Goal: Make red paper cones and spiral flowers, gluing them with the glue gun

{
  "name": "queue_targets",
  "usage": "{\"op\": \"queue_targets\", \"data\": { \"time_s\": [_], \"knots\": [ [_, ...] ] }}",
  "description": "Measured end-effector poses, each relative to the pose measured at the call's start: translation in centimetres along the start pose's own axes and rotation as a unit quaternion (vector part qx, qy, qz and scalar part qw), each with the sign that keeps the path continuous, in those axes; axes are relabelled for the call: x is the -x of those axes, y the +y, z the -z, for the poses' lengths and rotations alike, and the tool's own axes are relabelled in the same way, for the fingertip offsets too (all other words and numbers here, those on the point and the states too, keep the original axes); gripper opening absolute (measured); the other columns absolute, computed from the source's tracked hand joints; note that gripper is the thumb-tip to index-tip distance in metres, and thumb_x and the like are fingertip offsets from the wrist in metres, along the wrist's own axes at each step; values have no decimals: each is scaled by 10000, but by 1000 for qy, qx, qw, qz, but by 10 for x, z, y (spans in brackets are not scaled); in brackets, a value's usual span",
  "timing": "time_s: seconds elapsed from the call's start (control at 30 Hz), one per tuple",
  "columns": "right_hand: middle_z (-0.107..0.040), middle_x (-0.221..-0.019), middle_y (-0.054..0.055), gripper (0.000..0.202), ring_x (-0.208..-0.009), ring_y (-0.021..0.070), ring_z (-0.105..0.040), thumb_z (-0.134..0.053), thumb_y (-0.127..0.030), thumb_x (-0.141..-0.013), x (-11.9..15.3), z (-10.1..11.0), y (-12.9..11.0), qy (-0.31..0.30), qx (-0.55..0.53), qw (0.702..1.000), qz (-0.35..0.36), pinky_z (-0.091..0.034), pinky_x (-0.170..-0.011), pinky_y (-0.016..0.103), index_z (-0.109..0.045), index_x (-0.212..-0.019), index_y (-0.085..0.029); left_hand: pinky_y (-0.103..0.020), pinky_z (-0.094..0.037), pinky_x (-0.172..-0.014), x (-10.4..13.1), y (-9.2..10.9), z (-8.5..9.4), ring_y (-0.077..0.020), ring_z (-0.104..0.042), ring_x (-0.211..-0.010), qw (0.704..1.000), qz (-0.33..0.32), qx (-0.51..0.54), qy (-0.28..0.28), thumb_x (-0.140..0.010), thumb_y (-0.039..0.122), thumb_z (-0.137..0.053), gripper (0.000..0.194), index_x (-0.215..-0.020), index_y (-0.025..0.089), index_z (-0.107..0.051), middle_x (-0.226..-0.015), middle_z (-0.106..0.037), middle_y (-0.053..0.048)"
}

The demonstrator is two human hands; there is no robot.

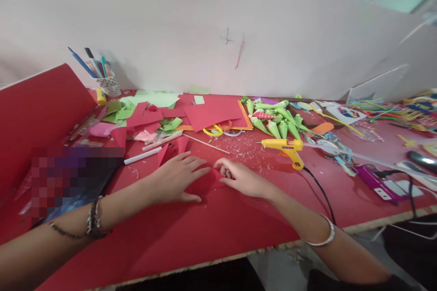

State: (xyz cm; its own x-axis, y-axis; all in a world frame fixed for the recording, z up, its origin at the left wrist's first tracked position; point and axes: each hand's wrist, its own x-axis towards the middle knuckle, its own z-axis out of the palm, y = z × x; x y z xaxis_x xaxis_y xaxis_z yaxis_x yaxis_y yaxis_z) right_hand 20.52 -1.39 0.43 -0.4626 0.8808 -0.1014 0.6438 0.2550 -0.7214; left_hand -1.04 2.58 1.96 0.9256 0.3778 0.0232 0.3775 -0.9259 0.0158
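My left hand (182, 175) lies flat with its fingers spread, palm down over a piece of red paper (208, 183) on the red tabletop. My right hand (244, 179) is at the paper's right end, its fingers curled in and its thumb against the edge. Red on red makes the paper's outline hard to follow. Just beyond my left hand stands a folded red paper piece (172, 150). A thin wooden stick (206, 143) lies past my fingertips. Further right, a yellow glue gun (283, 148) rests on its side.
Green paper cones (273, 118) are heaped at the back. Red paper sheets (215, 111), scissors with yellow handles (213, 132) and green scraps (126, 111) lie left of them. A pen cup (108, 85) stands back left; a purple power strip (380, 184) sits right. Cords trail over the front edge.
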Motion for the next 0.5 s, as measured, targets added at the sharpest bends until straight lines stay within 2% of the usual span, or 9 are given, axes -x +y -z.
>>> {"op": "queue_targets", "data": {
  "time_s": [0.13, 0.23, 0.33, 0.43, 0.5],
  "knots": [
    [-521, -790, -9, 227, -685, 94, -506, -410, -131, -826, -11, 4, -6, -1, -151, 988, -25, -427, -666, 229, -391, -1049, -171, -403, -274, -950, -6, 13, 8, -245, -448, -1090, 993, -18, -108, 42, -802, 308, -508, 439, -1211, 169, -425, -1201, -520, -76],
    [-509, -783, -15, 195, -657, 89, -495, -394, -159, -840, -17, 9, -13, 19, -196, 980, -39, -422, -642, 225, -390, -1034, -179, -350, -380, -788, -5, 17, 19, -199, -536, -882, 979, -21, -190, 78, -846, 115, -386, 262, -1067, 165, -517, -983, -613, -64],
    [-517, -807, -3, 150, -684, 95, -501, -389, -223, -856, -19, 15, -21, 47, -161, 986, -20, -423, -645, 227, -426, -996, -186, -317, -387, -614, -2, 13, 29, -175, -532, -675, 968, 0, -227, 104, -843, 82, -354, 227, -847, 168, -564, -744, -599, -38],
    [-528, -875, 17, 173, -781, 107, -510, -395, -288, -862, -16, 22, -30, 115, -80, 989, 45, -418, -700, 235, -463, -984, -186, -318, -390, -606, 0, 6, 38, -168, -527, -629, 967, 51, -205, 141, -829, 127, -387, 195, -726, 173, -546, -678, -569, -17],
    [-535, -885, 20, 186, -795, 110, -508, -416, -312, -856, -14, 26, -36, 133, -3, 987, 89, -407, -706, 238, -496, -959, -181, -315, -401, -641, -1, 3, 42, -158, -533, -625, 969, 80, -165, 167, -813, 154, -402, 175, -705, 176, -537, -661, -565, -6]
  ]
}}
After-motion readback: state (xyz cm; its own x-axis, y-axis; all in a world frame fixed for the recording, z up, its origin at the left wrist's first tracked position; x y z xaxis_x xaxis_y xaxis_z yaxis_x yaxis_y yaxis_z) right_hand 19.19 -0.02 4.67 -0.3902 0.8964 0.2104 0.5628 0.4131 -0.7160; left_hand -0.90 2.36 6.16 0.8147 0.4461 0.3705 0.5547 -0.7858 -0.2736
